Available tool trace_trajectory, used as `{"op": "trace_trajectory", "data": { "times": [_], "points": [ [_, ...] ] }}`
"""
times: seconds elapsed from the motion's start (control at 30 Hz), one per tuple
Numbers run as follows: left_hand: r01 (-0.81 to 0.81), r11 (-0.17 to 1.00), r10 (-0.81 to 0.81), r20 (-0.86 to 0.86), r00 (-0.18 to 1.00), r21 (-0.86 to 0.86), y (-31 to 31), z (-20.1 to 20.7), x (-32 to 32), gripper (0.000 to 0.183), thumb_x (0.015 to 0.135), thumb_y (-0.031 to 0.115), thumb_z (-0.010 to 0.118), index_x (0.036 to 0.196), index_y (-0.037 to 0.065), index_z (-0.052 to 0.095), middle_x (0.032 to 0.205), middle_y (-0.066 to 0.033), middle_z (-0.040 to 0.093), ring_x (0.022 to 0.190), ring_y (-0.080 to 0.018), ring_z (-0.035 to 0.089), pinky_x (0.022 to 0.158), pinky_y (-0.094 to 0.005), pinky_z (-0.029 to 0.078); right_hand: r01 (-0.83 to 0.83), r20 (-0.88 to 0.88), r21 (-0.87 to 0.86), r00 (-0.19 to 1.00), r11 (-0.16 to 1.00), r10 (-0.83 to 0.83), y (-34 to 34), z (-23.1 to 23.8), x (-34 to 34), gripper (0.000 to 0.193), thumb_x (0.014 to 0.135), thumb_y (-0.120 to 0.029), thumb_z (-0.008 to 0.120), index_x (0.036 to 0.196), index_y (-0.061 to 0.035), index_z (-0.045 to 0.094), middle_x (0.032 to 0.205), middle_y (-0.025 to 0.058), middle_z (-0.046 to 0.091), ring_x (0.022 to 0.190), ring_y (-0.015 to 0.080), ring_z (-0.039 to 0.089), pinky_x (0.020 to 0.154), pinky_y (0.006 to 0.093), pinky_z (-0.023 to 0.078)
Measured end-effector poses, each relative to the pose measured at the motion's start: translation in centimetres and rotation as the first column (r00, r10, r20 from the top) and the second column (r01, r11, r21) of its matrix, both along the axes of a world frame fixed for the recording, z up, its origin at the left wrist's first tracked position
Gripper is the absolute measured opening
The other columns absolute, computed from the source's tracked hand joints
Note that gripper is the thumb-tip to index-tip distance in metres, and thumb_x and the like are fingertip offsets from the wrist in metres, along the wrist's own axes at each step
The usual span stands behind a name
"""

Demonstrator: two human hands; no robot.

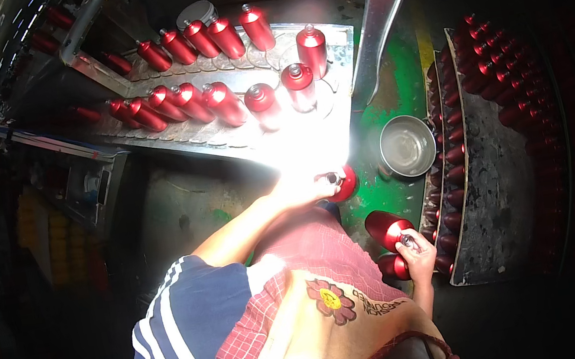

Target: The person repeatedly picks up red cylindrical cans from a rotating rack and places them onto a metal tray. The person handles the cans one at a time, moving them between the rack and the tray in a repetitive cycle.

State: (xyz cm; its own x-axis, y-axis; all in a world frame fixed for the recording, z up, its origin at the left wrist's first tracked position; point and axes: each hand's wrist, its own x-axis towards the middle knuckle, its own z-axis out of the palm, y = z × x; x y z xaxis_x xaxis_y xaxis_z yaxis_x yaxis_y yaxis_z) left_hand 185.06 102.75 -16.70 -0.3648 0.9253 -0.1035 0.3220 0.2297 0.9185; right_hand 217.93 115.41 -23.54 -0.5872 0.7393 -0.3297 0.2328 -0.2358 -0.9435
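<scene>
My left hand (311, 185) is closed around the neck of a red metal bottle (350, 183), just off the near end of the conveyor. Bright glare washes out part of that hand and wrist. Lower down on the right, my right hand (422, 260) grips another shiny red bottle (384, 226) by its neck, the bottle tilted with its base up and left. A second red bottle (392, 266) hangs right below it by the same fingers; whether they grip it too, I cannot tell.
Two rows of red bottles stand on the conveyor (235, 136) ahead, under strong light. A metal pot (408, 146) is on the green floor (373, 200). At right, a grey board (485, 171) lies among densely packed red bottles (501, 78). A metal post (385, 10) rises beyond the conveyor end.
</scene>
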Motion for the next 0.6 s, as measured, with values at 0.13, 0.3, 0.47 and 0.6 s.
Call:
{"op": "trace_trajectory", "data": {
  "times": [0.13,0.3,0.47,0.6],
  "points": [
    [-0.228,0.973,0.231,0.074,0.97,-0.041,-9.0,0.6,-4.5,0.03,0.081,0.012,0.074,0.109,0.006,0.071,0.086,0.0001,0.067,0.078,-0.0071,0.058,0.074,-0.0253,0.05,-0.283,0.028,0.088,0.959,0.955,0.281,-3.1,1.6,-7.4,0.031,0.077,0.002,0.077,0.107,0.0024,0.071,0.091,-0.0025,0.065,0.072,0.0026,0.051,0.063,0.0193,0.044],
    [-0.533,0.81,0.567,0.098,0.818,-0.245,-20.8,2.1,-12.4,0.018,0.081,-0.001,0.074,0.098,0.002,0.071,0.078,0.0065,0.06,0.071,-0.0015,0.052,0.064,-0.0191,0.044,-0.616,0.161,0.155,0.787,0.772,0.596,-6.5,3.8,-19.4,0.034,0.072,-0.004,0.08,0.105,-0.0022,0.073,0.082,0.003,0.069,0.067,0.0045,0.054,0.062,0.023,0.048],
    [-0.69,0.693,0.721,0.222,0.656,-0.21,-32.4,4.4,-23.4,0.019,0.081,-0.002,0.073,0.099,0.004,0.071,0.07,0.0073,0.056,0.056,0.0008,0.045,0.048,-0.0178,0.033,-0.747,0.059,0.253,0.646,0.614,0.761,-13.4,6.8,-34.2,0.029,0.07,-0.001,0.081,0.098,-0.0014,0.074,0.071,0.0001,0.064,0.059,0.0044,0.051,0.056,0.0221,0.044],
    [-0.794,0.586,0.81,0.093,0.579,-0.162,-40.5,6.2,-33.5,0.022,0.082,0.0,0.073,0.103,0.006,0.071,0.072,0.0053,0.059,0.06,-0.0022,0.052,0.051,-0.0188,0.04,-0.83,0.057,0.294,0.51,0.474,0.859,-20.5,9.5,-47.6,0.033,0.074,-0.007,0.077,0.106,-0.0121,0.074,0.062,0.0029,0.059,0.054,0.0089,0.052,0.055,0.0266,0.047]
  ]
}}
